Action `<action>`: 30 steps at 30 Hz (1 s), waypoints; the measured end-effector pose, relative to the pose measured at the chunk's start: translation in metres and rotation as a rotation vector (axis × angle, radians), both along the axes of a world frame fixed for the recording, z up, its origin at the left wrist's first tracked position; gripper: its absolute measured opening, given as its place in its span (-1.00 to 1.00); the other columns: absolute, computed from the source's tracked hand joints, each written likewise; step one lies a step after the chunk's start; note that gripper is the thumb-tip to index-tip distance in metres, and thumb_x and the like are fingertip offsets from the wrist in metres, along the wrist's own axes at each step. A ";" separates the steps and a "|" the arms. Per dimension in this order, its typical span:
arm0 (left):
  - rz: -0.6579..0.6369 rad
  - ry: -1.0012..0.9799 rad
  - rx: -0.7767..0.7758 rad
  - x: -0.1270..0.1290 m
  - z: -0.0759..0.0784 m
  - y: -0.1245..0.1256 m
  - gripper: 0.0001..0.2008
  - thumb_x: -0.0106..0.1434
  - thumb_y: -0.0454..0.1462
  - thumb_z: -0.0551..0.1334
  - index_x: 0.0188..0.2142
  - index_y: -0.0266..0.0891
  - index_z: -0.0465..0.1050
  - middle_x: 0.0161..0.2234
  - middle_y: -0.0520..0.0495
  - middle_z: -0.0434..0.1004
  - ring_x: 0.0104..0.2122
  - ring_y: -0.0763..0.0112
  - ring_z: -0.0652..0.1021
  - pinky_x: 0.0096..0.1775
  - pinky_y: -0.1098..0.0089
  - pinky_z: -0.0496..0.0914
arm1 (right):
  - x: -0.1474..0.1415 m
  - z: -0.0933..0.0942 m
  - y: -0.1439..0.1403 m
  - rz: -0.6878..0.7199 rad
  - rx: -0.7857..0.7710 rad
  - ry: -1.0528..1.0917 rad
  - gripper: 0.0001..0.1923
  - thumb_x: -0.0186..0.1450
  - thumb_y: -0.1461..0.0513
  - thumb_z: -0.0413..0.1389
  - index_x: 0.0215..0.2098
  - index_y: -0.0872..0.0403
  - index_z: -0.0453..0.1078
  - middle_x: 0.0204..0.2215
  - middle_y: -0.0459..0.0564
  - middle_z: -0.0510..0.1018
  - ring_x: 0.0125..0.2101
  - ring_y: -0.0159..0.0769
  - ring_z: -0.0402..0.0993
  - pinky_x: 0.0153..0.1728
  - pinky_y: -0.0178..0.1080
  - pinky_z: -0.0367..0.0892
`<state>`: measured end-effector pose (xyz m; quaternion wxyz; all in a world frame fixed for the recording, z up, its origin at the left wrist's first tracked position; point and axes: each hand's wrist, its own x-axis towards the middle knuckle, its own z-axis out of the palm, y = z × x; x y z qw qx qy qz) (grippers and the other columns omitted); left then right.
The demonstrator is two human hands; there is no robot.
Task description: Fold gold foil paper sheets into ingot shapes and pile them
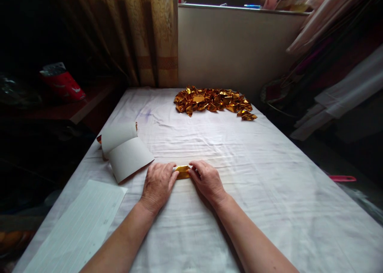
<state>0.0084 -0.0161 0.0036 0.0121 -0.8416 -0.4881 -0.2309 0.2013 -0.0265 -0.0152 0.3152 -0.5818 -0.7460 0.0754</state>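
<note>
A small piece of shiny gold foil paper, folded into a narrow strip, lies low on the white cloth between my hands. My left hand grips its left end with the fingers curled and the thumb on the near side. At the right end, my right hand pinches the strip between thumb and fingers. Parts of both ends are hidden under my fingers. To the left of my left hand, a curled stack of foil sheets rests with its pale backing upward.
A heap of folded gold foil pieces sits at the far edge of the cloth-covered table. Lined paper lies at the near left. Beyond the left edge stands a red container; a curtain hangs behind, and clothes hang right.
</note>
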 end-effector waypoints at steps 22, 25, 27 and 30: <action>0.024 -0.003 -0.090 0.004 -0.002 -0.002 -0.88 0.32 -0.26 0.17 -0.19 -0.13 0.48 -0.27 -0.07 0.48 -0.21 0.19 0.41 -0.13 0.18 0.26 | -0.015 0.015 -0.025 0.234 -0.155 -0.342 -0.40 0.41 0.03 -0.03 0.34 0.07 0.09 0.31 0.09 0.19 0.31 -0.09 0.04 0.29 0.13 -0.10; 0.017 -0.040 -0.106 0.003 -0.003 -0.001 -0.87 0.33 -0.26 0.16 -0.20 -0.13 0.48 -0.27 -0.07 0.49 -0.21 0.20 0.41 -0.13 0.19 0.26 | -0.007 0.014 -0.028 0.208 -0.212 -0.365 -0.39 0.41 0.00 -0.04 0.35 0.03 0.05 0.33 0.06 0.14 0.33 -0.10 -0.01 0.30 0.16 -0.14; 0.011 -0.062 -0.116 0.002 -0.003 -0.001 -0.86 0.33 -0.27 0.15 -0.19 -0.12 0.49 -0.27 -0.06 0.49 -0.21 0.22 0.42 -0.13 0.20 0.26 | 0.002 0.014 -0.030 0.174 -0.227 -0.380 -0.40 0.41 0.00 -0.04 0.35 0.01 0.07 0.33 0.05 0.13 0.33 -0.10 -0.01 0.30 0.16 -0.14; -0.002 -0.083 -0.122 -0.001 -0.004 0.000 -0.83 0.34 -0.28 0.13 -0.17 -0.10 0.50 -0.26 -0.04 0.50 -0.21 0.25 0.42 -0.13 0.23 0.27 | 0.014 0.013 -0.034 0.127 -0.235 -0.405 -0.41 0.41 0.01 -0.03 0.34 -0.01 0.09 0.33 0.04 0.13 0.34 -0.07 -0.03 0.29 0.18 -0.11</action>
